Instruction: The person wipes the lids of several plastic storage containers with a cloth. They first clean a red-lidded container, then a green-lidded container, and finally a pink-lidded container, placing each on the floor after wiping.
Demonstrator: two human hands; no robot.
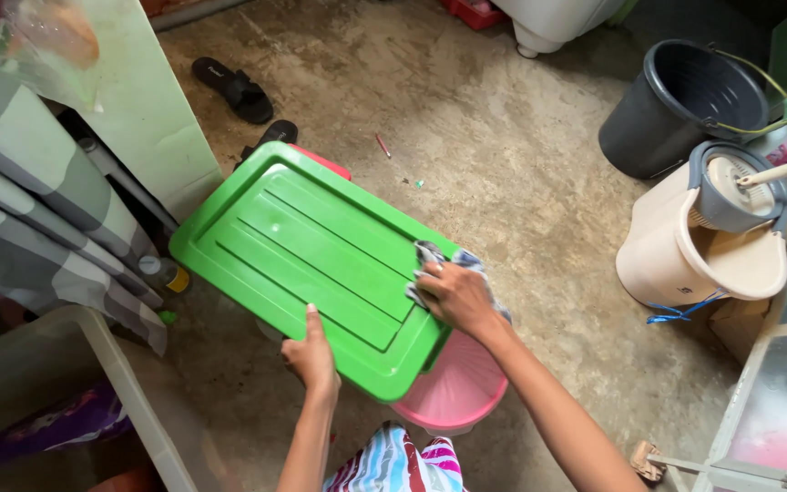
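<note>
1. While the person looked down from above, a green plastic lid (307, 260) lay flat across a pink stool (455, 387), with a red object (325, 161) showing just past its far edge.
2. The left hand (310, 351) gripped the lid's near rim, thumb laid on top and pointing away from the body; the other fingers curled under the edge, out of sight.
3. The right hand (455, 296) pressed a checked cloth (439, 260) against the lid's right side, its fingers bent and closed over the bunched fabric.
4. The cloth touched the lid near the raised ridges that ran along its top, and part of it hung over the right edge.
5. A grey bucket (680, 105) stood on the concrete floor (503, 155) at the upper right, well apart from the lid.
6. Just beside it sat a cream mop bucket (685, 264) with a grey spinner basket, a mop handle resting across it.
7. A black sandal (234, 88) lay on the floor beyond the lid, a second one partly hidden behind the lid's far corner.
8. Grey-checked fabric (20, 210) hung at the left, near a clear storage bin (102, 355).
</note>
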